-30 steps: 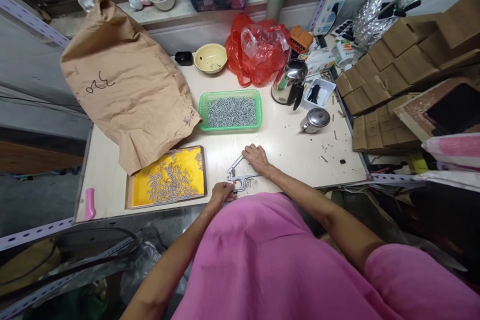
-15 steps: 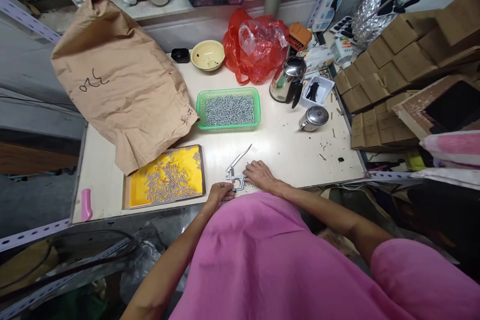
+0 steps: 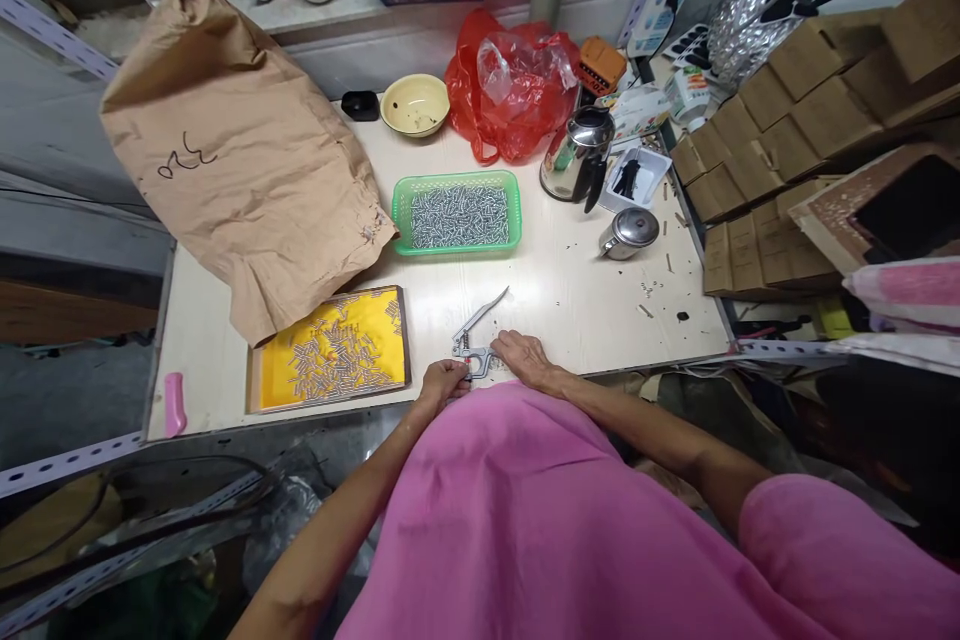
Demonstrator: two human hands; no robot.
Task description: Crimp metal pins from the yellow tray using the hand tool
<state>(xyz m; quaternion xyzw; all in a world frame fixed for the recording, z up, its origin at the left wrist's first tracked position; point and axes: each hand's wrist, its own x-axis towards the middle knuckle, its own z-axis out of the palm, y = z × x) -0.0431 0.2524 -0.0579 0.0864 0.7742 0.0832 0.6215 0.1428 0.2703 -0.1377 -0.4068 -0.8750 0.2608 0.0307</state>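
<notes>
A small metal hand tool (image 3: 481,356) with a raised lever lies at the front edge of the table. My left hand (image 3: 445,382) is closed at the tool's left side, its fingertips on the frame near a red spot; whatever they pinch is too small to make out. Just right of the tool, my right hand (image 3: 525,356) rests on the tabletop with its fingers spread. To the left, a tray with a yellow lining (image 3: 274,376) bears many small metal pieces. Behind the tool stands a green basket (image 3: 513,248) full of small screw-like parts.
A big brown paper bag (image 3: 247,150) leans over the tray. Toward the back are a yellow bowl (image 3: 415,106), a red plastic bag (image 3: 510,90), a steel kettle (image 3: 576,158) and a lidded metal cup (image 3: 630,233). Cardboard boxes (image 3: 787,140) are stacked on the right.
My right hand has shifted slightly right and away from the tool's frame, with its fingers on the table. My left hand stays at the tool, almost unmoved.
</notes>
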